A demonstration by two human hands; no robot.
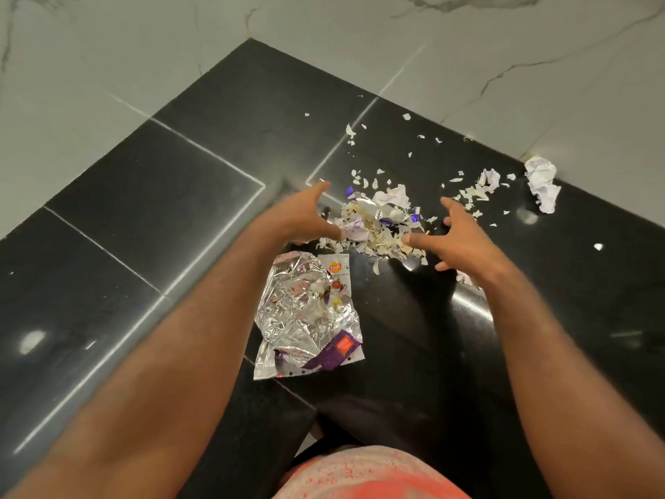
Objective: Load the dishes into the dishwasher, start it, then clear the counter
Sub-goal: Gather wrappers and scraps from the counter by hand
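A heap of peel scraps, crumpled paper and foil bits [378, 225] lies on the black stone counter [162, 217]. My left hand [306, 219] sits at the heap's left side, fingers spread and slightly bent, holding nothing. My right hand [457, 239] is at the heap's right side, fingers also spread, thumb pointing toward the pile. Nearer to me a torn-open silver chip packet [306, 315] lies flat with a few scraps on it.
A crumpled white paper ball [541, 183] and another crumpled scrap [489, 179] lie to the right near the marble wall [360, 37]. Small peel flakes [406, 117] are scattered toward the corner. The counter's front edge is beside my body.
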